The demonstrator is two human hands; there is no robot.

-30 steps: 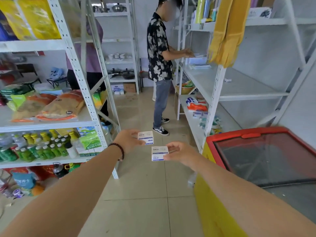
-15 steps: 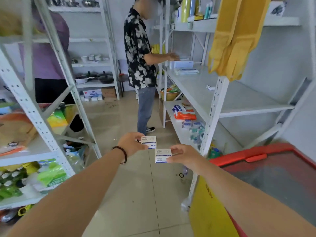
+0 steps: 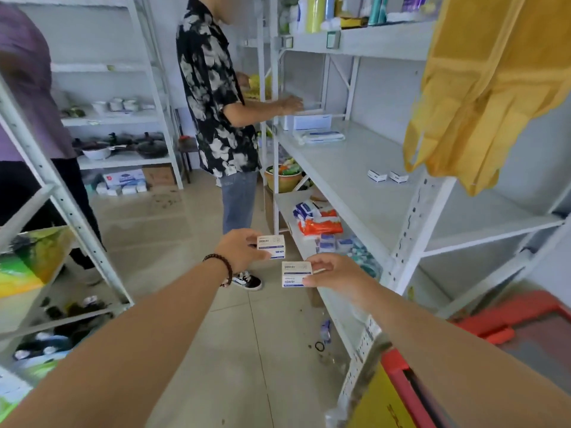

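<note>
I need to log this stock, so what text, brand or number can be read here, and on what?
Nothing can be read with certainty.
Upper box, pinched by the left hand: blue print, blurred.
Lower box, held by the right hand: blue print, blurred.
Two small boxes on the white shelf: too small.
Shelf-edge tags: blurred.

white-blue boxes [image 3: 272,246]; black-white floral shirt [image 3: 213,88]; yellow cloth [image 3: 482,88]; red lid [image 3: 506,319].
</note>
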